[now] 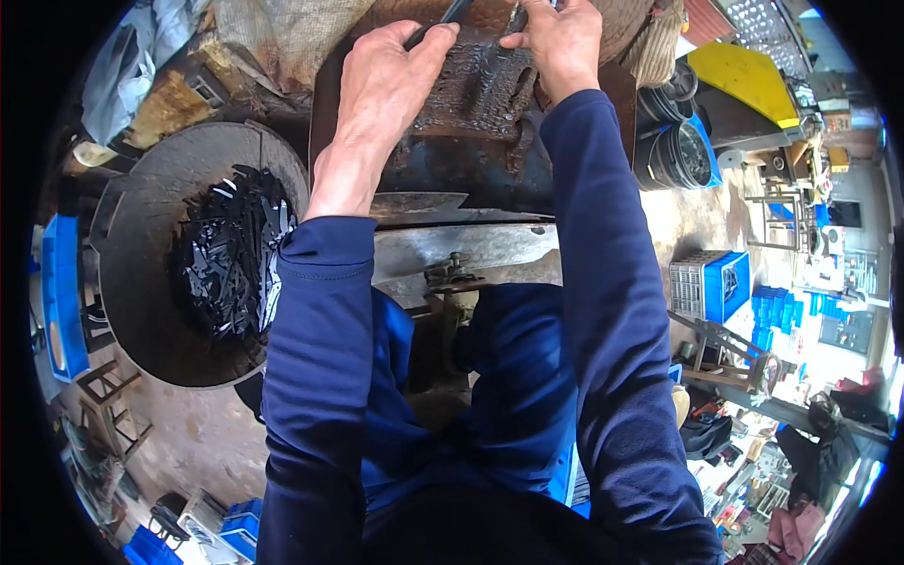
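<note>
At far left stands a blue crate (64, 297); beside it, a large round bin (141, 273) holds a heap of dark strips (235, 259), with a few pale faces among them. Whether these are finished pieces or stock waiting to be worked cannot be told. Right of the bin, the person's left hand (391, 85) is closed, thumb against fingers, on a dark slim piece (459, 11) at the upper edge of view, above an oily, dark metal worktop (452, 169). The right hand (567, 47) is bent at the same edge, its thumb extended; its fingertips are cut off, so its grip cannot be determined. Work on the held piece appears to be under way, its remaining extent unshown. Farther right are black tubs (680, 155) and, on the floor, a grey crate (692, 282).
</note>
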`<state>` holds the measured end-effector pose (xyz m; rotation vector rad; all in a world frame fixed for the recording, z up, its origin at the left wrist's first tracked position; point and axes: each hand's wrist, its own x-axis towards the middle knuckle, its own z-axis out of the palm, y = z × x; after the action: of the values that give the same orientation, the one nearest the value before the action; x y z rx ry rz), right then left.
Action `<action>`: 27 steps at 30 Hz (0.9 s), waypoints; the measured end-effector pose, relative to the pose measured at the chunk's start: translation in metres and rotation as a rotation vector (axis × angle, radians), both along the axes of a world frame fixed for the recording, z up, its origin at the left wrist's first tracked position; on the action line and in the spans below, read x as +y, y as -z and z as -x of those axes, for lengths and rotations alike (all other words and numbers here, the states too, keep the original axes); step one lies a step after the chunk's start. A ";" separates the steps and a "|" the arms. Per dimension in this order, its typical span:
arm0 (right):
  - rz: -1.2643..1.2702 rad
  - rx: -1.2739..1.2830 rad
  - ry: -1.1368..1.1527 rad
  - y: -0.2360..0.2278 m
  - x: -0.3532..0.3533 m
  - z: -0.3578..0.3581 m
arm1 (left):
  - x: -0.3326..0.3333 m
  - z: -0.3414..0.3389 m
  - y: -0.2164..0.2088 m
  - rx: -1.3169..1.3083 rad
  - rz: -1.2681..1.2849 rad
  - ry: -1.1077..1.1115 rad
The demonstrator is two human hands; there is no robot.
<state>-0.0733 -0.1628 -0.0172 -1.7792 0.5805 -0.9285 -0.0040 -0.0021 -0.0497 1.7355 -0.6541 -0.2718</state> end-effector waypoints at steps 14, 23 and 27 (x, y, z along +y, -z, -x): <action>-0.007 -0.026 -0.013 0.003 -0.002 -0.003 | -0.014 -0.005 0.010 0.004 -0.014 0.018; 0.006 -0.022 -0.032 0.004 -0.003 -0.001 | -0.012 -0.002 0.006 -0.013 -0.021 0.032; -0.046 -0.004 -0.026 0.003 -0.002 -0.004 | -0.007 0.001 -0.003 -0.010 -0.003 0.032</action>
<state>-0.0696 -0.1652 -0.0197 -1.7394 0.5712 -0.8939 -0.0050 -0.0094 -0.0468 1.7316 -0.6898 -0.2871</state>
